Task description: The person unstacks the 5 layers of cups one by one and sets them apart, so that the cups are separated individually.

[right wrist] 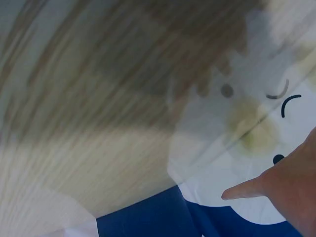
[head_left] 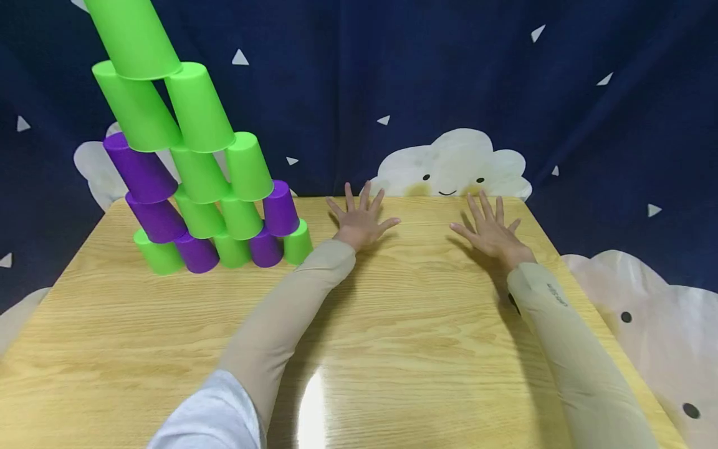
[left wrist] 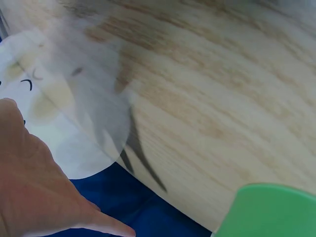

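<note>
Both hands have their fingers straight and spread, and neither holds anything. In the head view the left hand (head_left: 361, 226) is near the table's far edge, to the right of a stack of green and purple cups (head_left: 203, 176). The right hand (head_left: 492, 236) is farther right, near the same edge. The left wrist view shows part of the left hand (left wrist: 39, 187) and a green cup (left wrist: 269, 212) at the lower right. In the right wrist view part of the right hand (right wrist: 291, 182) shows at the right edge. Whether the palms touch the table cannot be told.
The wooden table (head_left: 426, 349) reflects a bright light near its front. Behind it hangs a dark blue curtain (head_left: 314, 75) with white triangles and smiling clouds (head_left: 454, 162). The cup stack rises at the back left, its top cup cut off by the frame.
</note>
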The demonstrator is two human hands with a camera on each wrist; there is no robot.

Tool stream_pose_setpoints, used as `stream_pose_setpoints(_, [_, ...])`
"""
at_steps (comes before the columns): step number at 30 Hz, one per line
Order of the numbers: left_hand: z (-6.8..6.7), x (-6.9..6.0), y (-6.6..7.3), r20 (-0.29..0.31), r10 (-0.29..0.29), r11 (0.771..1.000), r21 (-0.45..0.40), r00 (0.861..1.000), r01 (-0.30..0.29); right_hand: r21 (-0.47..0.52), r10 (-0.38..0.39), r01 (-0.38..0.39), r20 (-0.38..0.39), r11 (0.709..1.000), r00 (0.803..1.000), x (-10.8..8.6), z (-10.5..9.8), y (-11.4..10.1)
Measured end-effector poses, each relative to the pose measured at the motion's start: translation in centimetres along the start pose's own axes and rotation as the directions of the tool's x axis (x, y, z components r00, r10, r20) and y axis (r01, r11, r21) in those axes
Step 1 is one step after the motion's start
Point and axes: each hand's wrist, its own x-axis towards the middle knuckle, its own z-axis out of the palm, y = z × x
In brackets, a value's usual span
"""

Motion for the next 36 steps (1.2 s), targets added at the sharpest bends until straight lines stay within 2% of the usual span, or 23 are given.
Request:
stream_pose_setpoints(4, [-0.4, -0.5, -0.2, -0.010, 0.001, 1.000, -0.021, 1.000, -0.002, 0.011, -0.010, 0.010, 0.002, 1.000, 1.000, 0.4, 0.2, 0.2])
stream_pose_setpoints(7, [-0.9, -1.7, -0.2, -0.034, 0.029, 0.999, -0.043, 0.999, -0.030, 0.029, -0.014, 0.014, 0.006, 0.999, 1.000, 0.4, 0.2, 0.5])
stream_pose_setpoints(10, [-1.3, -4.2, -0.2, -0.073, 0.087, 0.992, -0.082, 0.994, -0.092, 0.040, -0.031, 0.031, 0.006, 0.999, 0.999, 0.3, -0.1, 0.5])
stream_pose_setpoints(12, [-1.6, -6.8, -0.4, -0.102, 0.152, 0.978, -0.129, 0.983, -0.164, 0.053, -0.062, 0.062, -0.008, 0.997, 0.998, 0.3, -0.4, 0.3])
stream_pose_setpoints(14, [-1.8, -9.7, -0.9, -0.131, 0.235, 0.946, -0.196, 0.963, -0.258, 0.071, -0.109, 0.112, -0.046, 0.991, 0.993, 0.3, -0.7, -0.3])
stream_pose_setpoints(15, [-1.9, -11.2, -1.4, -0.143, 0.282, 0.923, -0.231, 0.949, -0.309, 0.085, -0.143, 0.148, -0.071, 0.985, 0.987, 0.3, -0.9, -0.7])
stream_pose_setpoints(18, [-2.1, -15.5, -3.1, -0.164, 0.423, 0.820, -0.348, 0.891, -0.454, 0.141, -0.260, 0.283, -0.163, 0.949, 0.952, 0.4, -1.4, -2.4])
stream_pose_setpoints(19, [-2.2, -16.8, -3.9, -0.163, 0.456, 0.788, -0.384, 0.875, -0.482, 0.160, -0.294, 0.324, -0.188, 0.932, 0.937, 0.4, -1.6, -3.1])
stream_pose_setpoints(20, [-2.1, -18.1, -4.8, -0.151, 0.476, 0.759, -0.427, 0.866, -0.492, 0.178, -0.326, 0.363, -0.205, 0.915, 0.923, 0.3, -1.8, -3.8])
stream_pose_setpoints(22, [-2.0, -20.3, -6.6, -0.118, 0.496, 0.714, -0.509, 0.860, -0.482, 0.213, -0.382, 0.429, -0.231, 0.878, 0.895, 0.2, -2.2, -5.4])
stream_pose_setpoints(24, [-1.8, -22.1, -8.7, -0.089, 0.478, 0.692, -0.575, 0.874, -0.437, 0.251, -0.414, 0.469, -0.240, 0.847, 0.878, 0.1, -2.8, -7.2])
stream_pose_setpoints(27, [-1.4, -24.1, -11.8, -0.079, 0.408, 0.682, -0.636, 0.909, -0.361, 0.278, -0.470, 0.538, -0.278, 0.796, 0.838, 0.1, -4.0, -10.2])
stream_pose_setpoints(29, [-1.1, -24.9, -14.0, -0.092, 0.351, 0.681, -0.658, 0.932, -0.321, 0.294, -0.502, 0.581, -0.304, 0.759, 0.810, 0.0, -5.0, -12.4])
stream_pose_setpoints(31, [-1.0, -25.4, -16.3, -0.105, 0.285, 0.691, -0.667, 0.953, -0.280, 0.301, -0.541, 0.635, -0.342, 0.711, 0.768, 0.0, -6.0, -14.7])
stream_pose_setpoints(33, [-1.1, -25.7, -18.7, -0.107, 0.203, 0.710, -0.668, 0.973, -0.222, 0.319, -0.570, 0.674, -0.366, 0.666, 0.736, -0.2, -7.1, -17.2])
stream_pose_setpoints(36, [-1.5, -26.0, -22.4, -0.091, 0.035, 0.788, -0.609, 0.995, -0.084, 0.353, -0.601, 0.722, -0.402, 0.595, 0.691, -0.9, -9.1, -21.4])
